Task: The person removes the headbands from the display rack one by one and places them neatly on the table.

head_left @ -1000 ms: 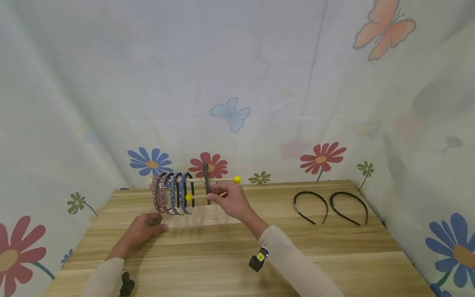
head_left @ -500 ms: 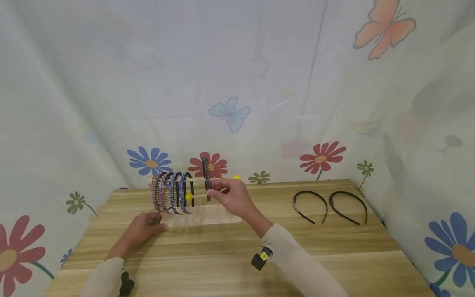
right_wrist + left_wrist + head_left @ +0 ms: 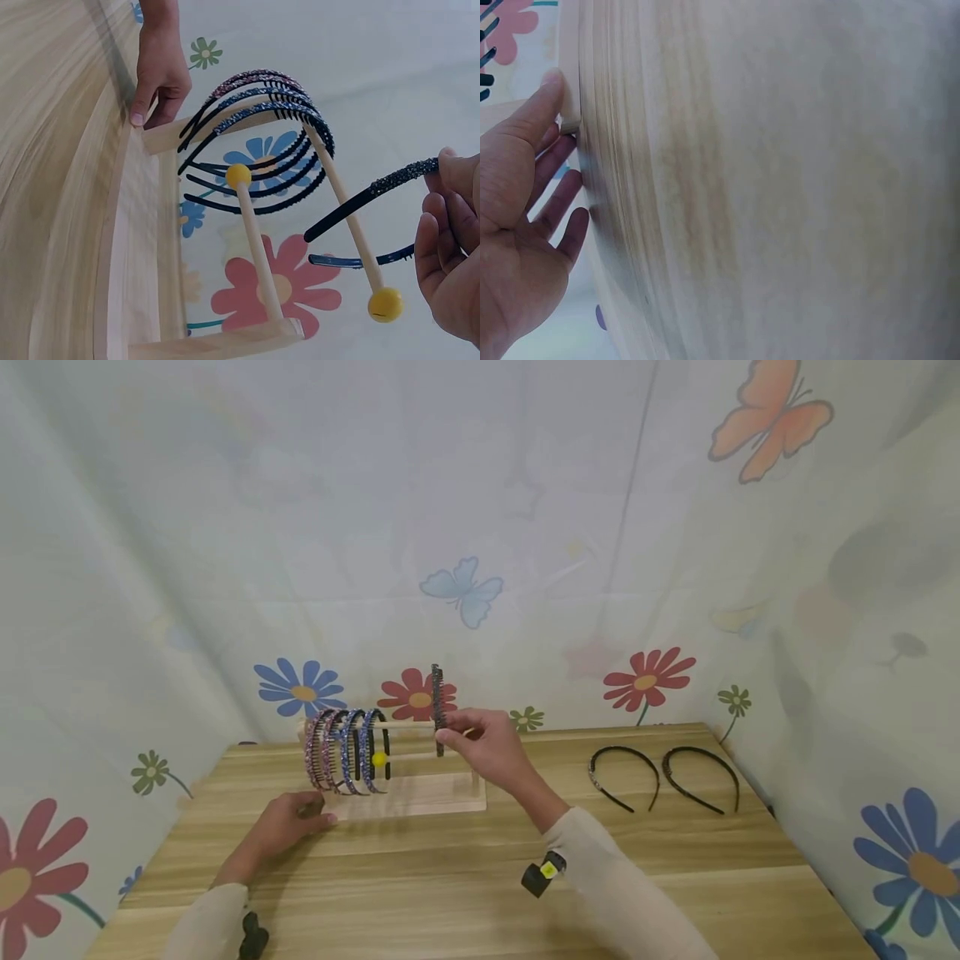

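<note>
A wooden rack (image 3: pixel 450 793) with two rods carries several glittery headbands (image 3: pixel 348 752), pink and blue, at its left end. The right hand (image 3: pixel 487 745) pinches a black headband (image 3: pixel 438 702) with dark sparkly stones near the free end of the rear rod. In the right wrist view, that rod (image 3: pixel 346 196) seems to pass between the arms of this headband (image 3: pixel 352 211). The left hand (image 3: pixel 288 822) holds the rack's left end at the table. Seen from the left wrist, its thumb (image 3: pixel 536 112) lies on the wood, with some fingers behind the end.
Two more black headbands (image 3: pixel 626 777) lie flat at the table's right. Yellow balls cap the rods, including the front rod's ball (image 3: pixel 380 760). A flowered cloth backdrop (image 3: pixel 525 568) rises behind the wooden table (image 3: pixel 420 893).
The right hand has moved up and then to the right with the black headband, along the rear rod. Its yellow ball is now hidden in the head view. The left hand stays put.
</note>
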`<state>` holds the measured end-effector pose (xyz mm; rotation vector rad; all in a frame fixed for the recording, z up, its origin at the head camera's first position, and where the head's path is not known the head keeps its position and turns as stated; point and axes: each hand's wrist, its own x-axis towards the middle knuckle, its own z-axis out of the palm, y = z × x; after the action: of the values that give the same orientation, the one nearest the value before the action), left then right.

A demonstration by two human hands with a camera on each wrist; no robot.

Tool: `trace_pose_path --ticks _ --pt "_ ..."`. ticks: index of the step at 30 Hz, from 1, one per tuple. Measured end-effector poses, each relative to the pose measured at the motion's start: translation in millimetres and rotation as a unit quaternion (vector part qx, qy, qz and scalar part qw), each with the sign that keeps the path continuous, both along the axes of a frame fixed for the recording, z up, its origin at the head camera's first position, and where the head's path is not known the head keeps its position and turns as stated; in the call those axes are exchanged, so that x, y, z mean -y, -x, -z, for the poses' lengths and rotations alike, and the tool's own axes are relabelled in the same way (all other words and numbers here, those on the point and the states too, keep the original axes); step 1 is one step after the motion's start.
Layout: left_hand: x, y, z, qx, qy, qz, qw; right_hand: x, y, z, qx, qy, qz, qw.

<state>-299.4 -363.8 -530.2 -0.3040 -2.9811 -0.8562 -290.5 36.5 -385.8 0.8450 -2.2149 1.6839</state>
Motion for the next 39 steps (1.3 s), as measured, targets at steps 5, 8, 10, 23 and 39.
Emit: trace_pose_path --ticks 5,8,10,23,39 --pt "-0.6 -0.7 0.3 0.002 -0.004 -0.001 1.0000 -9.1 1.9 -3.3 0.001 0.008 0.014 1.000" --pt "-0.5 -0.9 0.9 0.001 -0.004 -0.001 1.0000 -14.1 3.1 -4.2 0.000 0.007 0.022 1.000" --pt "0.0 -0.6 1.4 -0.001 -0.002 0.000 1.0000 -17.2 3.4 -4.7 0.001 0.002 0.032 1.000" --pt "0.3 -2.8 1.4 -0.010 0.003 0.008 0.9999 -38.0 8.0 -1.5 -0.008 -0.015 0.069 0.997" --pt "1.2 -1.2 2.0 0.001 -0.002 0.002 1.0000 -60.1 10.5 9.0 0.040 -0.019 0.103 0.994"
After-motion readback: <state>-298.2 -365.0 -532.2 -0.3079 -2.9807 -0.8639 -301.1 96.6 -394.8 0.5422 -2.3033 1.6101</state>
